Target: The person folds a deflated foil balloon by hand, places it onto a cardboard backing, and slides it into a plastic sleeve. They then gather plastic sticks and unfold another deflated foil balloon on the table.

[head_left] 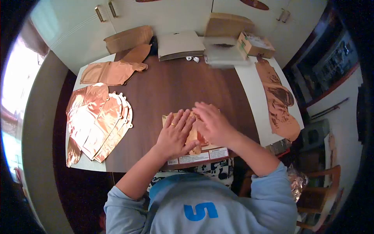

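At the table's front edge lies a flat card package [193,158] with printed white labels along its near side. A folded copper-coloured foil piece [194,137] rests on it. My left hand [176,132], a ring on one finger, lies flat over the left part of the package and foil, fingers extended. My right hand [213,125] is spread over the right part, its fingers pointing up and left; whether it presses or hovers is unclear. Both palms are hidden, and the hands cover much of the foil.
Shiny copper foil pieces [97,121] fan out at the left, duller ones [107,73] behind them. Another foil [274,97] lies on the right leaf. A grey box [180,43], white earbuds [192,59], clear plastic bags [224,54] and a small carton [256,45] line the back.
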